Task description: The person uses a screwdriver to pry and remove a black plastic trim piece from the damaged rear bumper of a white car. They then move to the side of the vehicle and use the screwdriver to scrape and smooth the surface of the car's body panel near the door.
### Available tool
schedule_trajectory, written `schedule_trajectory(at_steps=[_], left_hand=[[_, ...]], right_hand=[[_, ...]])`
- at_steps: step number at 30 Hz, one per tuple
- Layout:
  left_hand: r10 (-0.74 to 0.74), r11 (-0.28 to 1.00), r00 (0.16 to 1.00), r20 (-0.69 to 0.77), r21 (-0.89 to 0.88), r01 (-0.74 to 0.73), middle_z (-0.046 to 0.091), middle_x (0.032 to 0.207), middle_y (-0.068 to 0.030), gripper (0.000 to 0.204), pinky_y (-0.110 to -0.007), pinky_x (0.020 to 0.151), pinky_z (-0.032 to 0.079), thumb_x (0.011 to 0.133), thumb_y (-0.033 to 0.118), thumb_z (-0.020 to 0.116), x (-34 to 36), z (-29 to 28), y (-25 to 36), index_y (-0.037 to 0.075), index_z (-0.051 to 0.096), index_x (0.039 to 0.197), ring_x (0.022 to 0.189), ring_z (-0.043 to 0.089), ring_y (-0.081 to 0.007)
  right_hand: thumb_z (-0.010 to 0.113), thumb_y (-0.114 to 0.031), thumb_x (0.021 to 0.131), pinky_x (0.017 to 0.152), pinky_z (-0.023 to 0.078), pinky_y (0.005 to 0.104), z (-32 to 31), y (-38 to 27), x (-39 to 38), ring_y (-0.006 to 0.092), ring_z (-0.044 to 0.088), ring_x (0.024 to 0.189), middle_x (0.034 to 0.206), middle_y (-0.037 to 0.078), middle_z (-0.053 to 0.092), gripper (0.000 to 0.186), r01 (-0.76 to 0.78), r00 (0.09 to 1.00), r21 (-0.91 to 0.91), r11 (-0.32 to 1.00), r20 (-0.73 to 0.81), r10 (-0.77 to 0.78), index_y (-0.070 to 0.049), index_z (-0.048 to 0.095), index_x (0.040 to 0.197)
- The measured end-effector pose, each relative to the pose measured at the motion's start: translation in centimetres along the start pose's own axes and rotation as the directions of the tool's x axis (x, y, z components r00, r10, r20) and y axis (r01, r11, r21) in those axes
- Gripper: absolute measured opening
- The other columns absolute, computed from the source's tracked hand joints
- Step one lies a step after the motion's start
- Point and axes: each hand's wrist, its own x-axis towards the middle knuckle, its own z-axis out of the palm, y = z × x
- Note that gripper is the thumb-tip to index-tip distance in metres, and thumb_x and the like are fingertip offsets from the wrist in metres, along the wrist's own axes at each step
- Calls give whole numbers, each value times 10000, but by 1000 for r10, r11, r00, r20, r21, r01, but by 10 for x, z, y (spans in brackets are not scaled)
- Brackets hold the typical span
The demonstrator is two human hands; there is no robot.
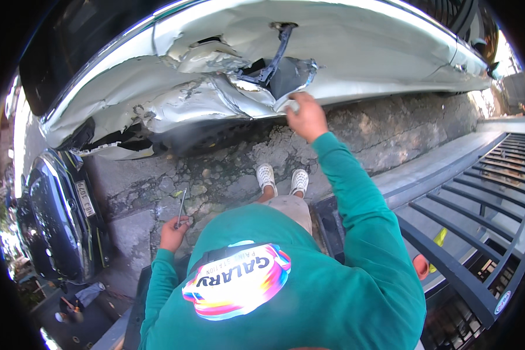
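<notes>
A silver car's crumpled side panel (367,52) stretches across the far side, dented and torn open at its middle. Across the tear, a dark bent bracket (280,52) hangs over the ragged hole. My right hand (307,119) is closed at the hole's lower edge, fingertips pinching the torn panel edge (283,104). Lower down on the left, my left hand (175,232) is closed around a slim metal rod, apparently a screwdriver (182,203), its shaft pointing up and away. The grip hides its handle end.
Cracked concrete (216,175) lies between me and the car. A dark car (58,216) stands on the left, and a black metal gate (472,216) on the right. A person's hand (73,306) and jeans show at the lower left. A red-orange object (421,266) sits behind the gate.
</notes>
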Motion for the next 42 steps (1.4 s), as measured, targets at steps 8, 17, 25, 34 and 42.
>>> schedule_trajectory(at_steps=[8,17,25,34,42], left_hand=[[-93,988,996,4,128,91,620,749,21,249,-265,622,428,897,125,755,-12,-25,42,61,771,1137,657,509,-78],[-162,938,983,87,322,126,629,747,43,225,-235,583,420,921,103,738,-43,-18,76,55,757,1139,622,520,-48],[-98,949,993,70,307,72,577,702,60,271,-238,583,398,888,140,781,-60,-21,115,72,774,1150,627,493,-45],[-114,927,993,43,365,90,556,670,54,260,-254,579,406,889,138,776,-42,-32,107,69,775,1140,615,480,-43],[-93,950,995,25,302,81,549,661,63,262,-247,572,389,894,128,772,-76,-15,67,70,774,1149,612,472,-38]], right_hand=[[689,-262,837,1071,475,482,96,-33,62,428,568,1260,1325,247,630,571,-104,993,227,968,79,88,-6,584,1336],[635,-166,825,1039,481,492,102,-31,76,393,630,1209,1225,237,704,434,-294,947,266,918,210,242,-10,650,1229],[656,-230,838,1085,443,504,100,-34,80,372,597,1271,1283,200,691,501,-365,918,277,889,266,294,-20,648,1293],[647,-297,847,1066,499,489,105,-43,97,366,651,1211,1293,187,694,499,-285,922,203,937,327,209,-86,669,1299],[652,-274,827,1064,493,486,128,-38,108,356,676,1187,1267,184,716,444,-294,943,156,943,210,259,-85,745,1218]])
